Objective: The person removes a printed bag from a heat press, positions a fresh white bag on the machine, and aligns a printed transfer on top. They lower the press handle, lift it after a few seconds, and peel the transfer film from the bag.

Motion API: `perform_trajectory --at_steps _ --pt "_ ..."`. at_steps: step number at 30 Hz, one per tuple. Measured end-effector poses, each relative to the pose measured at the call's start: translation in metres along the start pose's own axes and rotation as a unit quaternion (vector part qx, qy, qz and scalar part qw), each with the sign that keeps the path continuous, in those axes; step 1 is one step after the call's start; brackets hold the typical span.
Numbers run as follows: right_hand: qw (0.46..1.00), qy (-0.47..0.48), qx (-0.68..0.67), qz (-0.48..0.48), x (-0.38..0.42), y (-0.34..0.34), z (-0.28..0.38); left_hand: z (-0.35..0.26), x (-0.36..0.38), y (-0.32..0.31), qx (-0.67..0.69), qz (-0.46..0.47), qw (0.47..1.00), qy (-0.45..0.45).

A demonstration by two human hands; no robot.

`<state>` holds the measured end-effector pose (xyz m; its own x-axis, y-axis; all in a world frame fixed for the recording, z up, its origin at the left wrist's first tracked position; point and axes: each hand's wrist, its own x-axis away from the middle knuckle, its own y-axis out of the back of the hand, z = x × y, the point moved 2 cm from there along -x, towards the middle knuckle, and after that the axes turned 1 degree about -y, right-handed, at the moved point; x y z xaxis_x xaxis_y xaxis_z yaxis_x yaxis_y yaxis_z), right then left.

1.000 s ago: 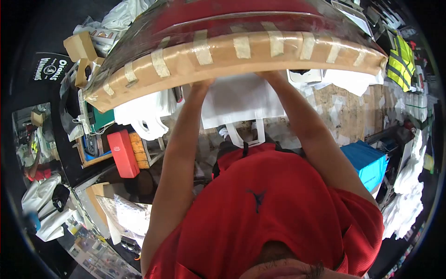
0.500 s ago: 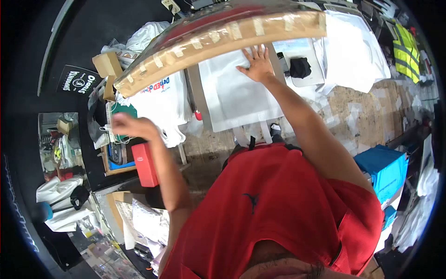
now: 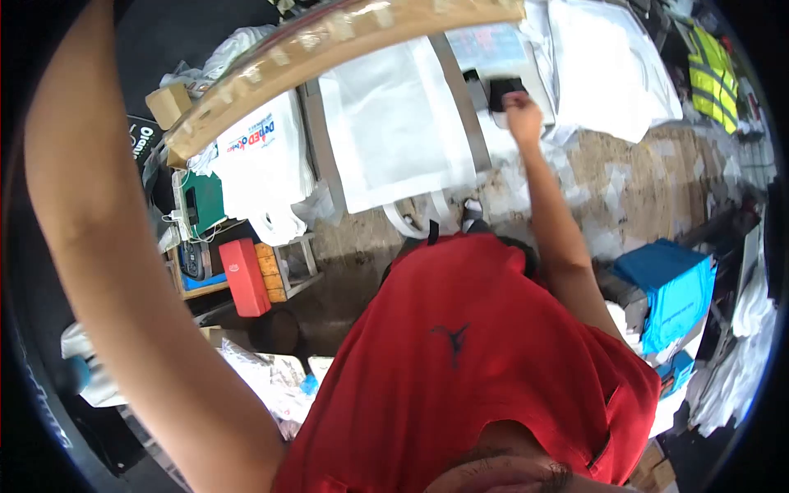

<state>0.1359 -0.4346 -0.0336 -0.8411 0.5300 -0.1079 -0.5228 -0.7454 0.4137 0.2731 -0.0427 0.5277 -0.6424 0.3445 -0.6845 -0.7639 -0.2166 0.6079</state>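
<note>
My right hand (image 3: 524, 119) is closed, its fingers on a small black cloth (image 3: 503, 87) lying on a pale surface right of the board. My left arm (image 3: 86, 205) stretches up along the left side, and its hand is out of view past the top edge. Between them, a blank white tote bag (image 3: 382, 115) lies flat on a grey-brown board (image 3: 460, 90), its handles hanging towards me. Above the bag's far end, a large frame edged with brown tape (image 3: 329, 45) is tilted up.
Printed white bags (image 3: 263, 156) are stacked left of the board. A red box (image 3: 244, 278) stands at lower left near a wooden stool (image 3: 283, 275). White sheets (image 3: 608, 74) lie at right, with a blue fabric stack (image 3: 670, 287) below and a yellow safety vest (image 3: 713, 78) beyond.
My right hand has left the white bag and moved right to the black cloth. My left arm has swung up, taking its hand out of view. The camera view has shifted.
</note>
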Motion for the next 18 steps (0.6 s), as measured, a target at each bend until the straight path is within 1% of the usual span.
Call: perform_trajectory --at_steps 1,3,4,6,7,8,9,10,11,12,13,14,16,18 --pt "1.000 0.014 -0.007 0.006 -0.004 0.020 -0.032 -0.010 0.006 0.001 0.000 0.003 1.000 -0.001" --pt "0.997 -0.070 0.031 0.000 -0.002 0.058 -0.089 -0.028 0.021 0.014 0.008 -0.015 1.000 0.000" --pt "0.993 -0.108 -0.034 0.011 0.004 0.074 -0.109 -0.039 0.032 0.026 0.010 -0.018 1.000 0.000" --pt "0.979 -0.180 -0.093 0.017 0.015 0.094 -0.137 -0.065 0.072 0.063 0.025 -0.043 0.999 0.019" --pt "0.975 -0.201 -0.090 0.020 0.020 0.101 -0.150 -0.085 0.097 0.086 0.040 -0.050 0.997 0.033" --pt "0.971 -0.221 -0.088 0.023 0.023 0.104 -0.162 -0.112 0.133 0.112 0.078 -0.043 0.994 0.058" --pt "0.966 -0.238 -0.094 0.021 0.027 0.104 -0.170 -0.134 0.167 0.126 0.144 -0.029 0.987 0.066" --pt "0.965 -0.242 -0.094 0.025 0.030 0.102 -0.166 -0.158 0.205 0.125 0.314 -0.038 0.946 0.071" --pt "0.964 -0.246 -0.096 0.024 0.030 0.100 -0.156 -0.166 0.232 0.128 0.297 0.053 0.953 -0.040" --pt "0.963 -0.251 -0.099 0.024 0.030 0.098 -0.149 -0.182 0.244 0.116 0.353 0.129 0.923 -0.084" --pt "0.963 -0.243 -0.108 0.044 0.025 0.090 -0.152 -0.187 0.265 0.090 0.423 0.214 0.875 -0.101" --pt "0.963 -0.244 -0.106 0.048 0.018 0.081 -0.150 -0.193 0.284 0.063 0.462 0.287 0.834 -0.089" --pt "0.968 -0.217 -0.104 0.073 -0.002 0.058 -0.131 -0.206 0.326 0.012 0.492 0.324 0.804 -0.074" --pt "0.975 -0.171 -0.103 0.101 -0.026 0.038 -0.115 -0.226 0.340 -0.001 0.441 0.248 0.856 -0.104"
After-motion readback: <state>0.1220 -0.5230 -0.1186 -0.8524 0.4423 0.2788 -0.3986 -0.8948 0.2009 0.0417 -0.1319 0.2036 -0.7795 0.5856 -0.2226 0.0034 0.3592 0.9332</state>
